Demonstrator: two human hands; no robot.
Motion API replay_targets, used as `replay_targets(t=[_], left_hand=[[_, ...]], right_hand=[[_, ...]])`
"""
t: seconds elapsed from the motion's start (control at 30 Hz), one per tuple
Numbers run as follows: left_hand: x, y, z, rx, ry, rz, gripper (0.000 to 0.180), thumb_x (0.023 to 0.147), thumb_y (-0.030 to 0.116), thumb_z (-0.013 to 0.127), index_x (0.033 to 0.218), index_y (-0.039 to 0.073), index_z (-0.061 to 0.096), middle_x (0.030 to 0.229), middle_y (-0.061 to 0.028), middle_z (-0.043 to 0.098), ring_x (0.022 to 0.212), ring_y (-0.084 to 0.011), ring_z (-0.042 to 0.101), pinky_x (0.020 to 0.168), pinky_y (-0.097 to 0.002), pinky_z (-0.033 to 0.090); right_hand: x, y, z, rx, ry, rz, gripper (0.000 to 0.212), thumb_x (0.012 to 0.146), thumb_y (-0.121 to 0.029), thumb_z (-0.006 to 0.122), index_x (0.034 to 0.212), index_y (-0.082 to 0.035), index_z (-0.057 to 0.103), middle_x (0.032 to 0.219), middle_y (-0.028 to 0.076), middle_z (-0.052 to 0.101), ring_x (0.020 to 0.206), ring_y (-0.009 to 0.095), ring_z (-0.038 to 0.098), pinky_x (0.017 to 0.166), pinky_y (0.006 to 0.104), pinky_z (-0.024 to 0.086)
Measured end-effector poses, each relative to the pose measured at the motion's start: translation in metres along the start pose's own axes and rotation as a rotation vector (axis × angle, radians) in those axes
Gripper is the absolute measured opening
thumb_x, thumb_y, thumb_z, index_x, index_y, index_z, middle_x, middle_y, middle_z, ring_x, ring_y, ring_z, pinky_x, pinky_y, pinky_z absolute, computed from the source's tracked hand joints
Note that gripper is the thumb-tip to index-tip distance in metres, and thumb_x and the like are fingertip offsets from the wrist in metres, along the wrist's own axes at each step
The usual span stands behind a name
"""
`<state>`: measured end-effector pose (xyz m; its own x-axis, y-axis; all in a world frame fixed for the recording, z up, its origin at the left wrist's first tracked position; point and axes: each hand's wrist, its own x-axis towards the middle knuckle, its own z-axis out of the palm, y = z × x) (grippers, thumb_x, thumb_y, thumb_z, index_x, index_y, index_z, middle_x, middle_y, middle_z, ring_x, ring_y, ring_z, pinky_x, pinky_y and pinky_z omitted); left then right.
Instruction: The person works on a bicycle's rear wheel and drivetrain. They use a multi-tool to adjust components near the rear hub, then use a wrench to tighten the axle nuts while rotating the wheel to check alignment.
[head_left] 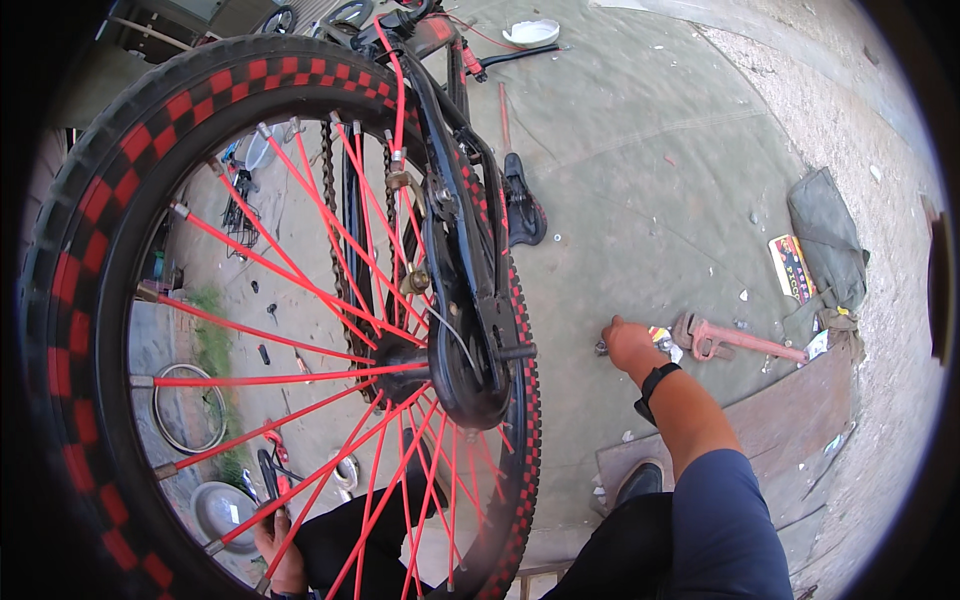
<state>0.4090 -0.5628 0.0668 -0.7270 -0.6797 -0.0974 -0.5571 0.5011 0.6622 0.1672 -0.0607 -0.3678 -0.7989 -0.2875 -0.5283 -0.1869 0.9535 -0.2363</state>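
A bicycle wheel with a black-and-red checkered rim (85, 310) and red spokes stands upright on the left, joined to the black frame (470, 395) and a chain (335, 215). Through its spokes my left hand (282, 555) shows low down, fingers bent and partly hidden; what it holds, if anything, is unclear. To the right of the wheel, my right hand (630, 346) is down at the ground with its fingers closed. A small dark metal piece (601, 348) shows at its fingertips, too small to name. A red pipe wrench (740, 340) lies just right of that hand.
A green cloth bag (828, 240) and a red-and-yellow packet (791, 268) lie at the right. Nearer me is a flat brown board (760, 430). A white bowl (532, 34) sits at the back. Behind the spokes are a grey basin (205, 510) and a wire hoop (156, 400).
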Motion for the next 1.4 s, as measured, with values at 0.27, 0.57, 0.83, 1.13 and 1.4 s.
replay_targets(t=[0.27, 0.57, 0.83, 1.13, 1.4], left_hand=[[0.003, 0.015, 0.017, 0.179, -0.02, 0.195, 0.032, 0.099, 0.013, 0.057, 0.127, -0.004, 0.056, 0.115, -0.0124, 0.064, 0.102, -0.019, 0.059, 0.092, -0.0305, 0.046], [0.002, -0.024, 0.008, -0.157, -0.235, 0.377, 0.039, 0.1, 0.012, 0.055, 0.136, -0.001, 0.049, 0.128, -0.0144, 0.058, 0.117, -0.0235, 0.056, 0.104, -0.0355, 0.042], [-0.047, -0.003, 0.009, -0.204, -0.163, 0.293, 0.031, 0.098, 0.006, 0.056, 0.127, -0.003, 0.056, 0.118, -0.0131, 0.062, 0.108, -0.0197, 0.059, 0.097, -0.0324, 0.046], [-0.075, -0.028, -0.005, -0.152, -0.138, 0.466, 0.032, 0.098, 0.008, 0.058, 0.128, -0.002, 0.056, 0.118, -0.0134, 0.063, 0.107, -0.0197, 0.06, 0.091, -0.032, 0.048], [-0.148, 0.006, -0.025, -0.264, -0.414, 0.656, 0.023, 0.099, 0.008, 0.057, 0.119, -0.001, 0.058, 0.115, -0.0116, 0.064, 0.107, -0.0193, 0.062, 0.095, -0.0323, 0.049]], right_hand=[[-0.038, -0.008, -0.038, 0.142, -0.011, -0.048, 0.022, 0.09, -0.016, 0.055, 0.103, -0.01, 0.073, 0.108, 0.016, 0.072, 0.101, 0.035, 0.069, 0.084, 0.0454, 0.057], [-0.131, -0.027, -0.144, 0.568, 0.354, -0.053, 0.031, 0.081, -0.025, 0.078, 0.101, -0.005, 0.066, 0.088, 0.014, 0.071, 0.079, 0.031, 0.068, 0.072, 0.0407, 0.054], [-0.26, -0.054, -0.219, 0.89, 0.473, -0.139, 0.019, 0.094, -0.007, 0.07, 0.109, 0.002, 0.065, 0.092, 0.004, 0.068, 0.084, 0.01, 0.061, 0.079, 0.0281, 0.053], [-0.422, -0.138, -0.264, 1.017, 0.537, -0.406, 0.025, 0.094, -0.008, 0.069, 0.118, -0.004, 0.063, 0.09, 0.002, 0.061, 0.076, 0.006, 0.054, 0.066, 0.0254, 0.047], [-0.485, -0.23, -0.253, 0.676, 0.629, -0.729, 0.029, 0.091, -0.015, 0.07, 0.117, -0.007, 0.061, 0.086, 0.011, 0.068, 0.072, 0.025, 0.065, 0.066, 0.0368, 0.05]])
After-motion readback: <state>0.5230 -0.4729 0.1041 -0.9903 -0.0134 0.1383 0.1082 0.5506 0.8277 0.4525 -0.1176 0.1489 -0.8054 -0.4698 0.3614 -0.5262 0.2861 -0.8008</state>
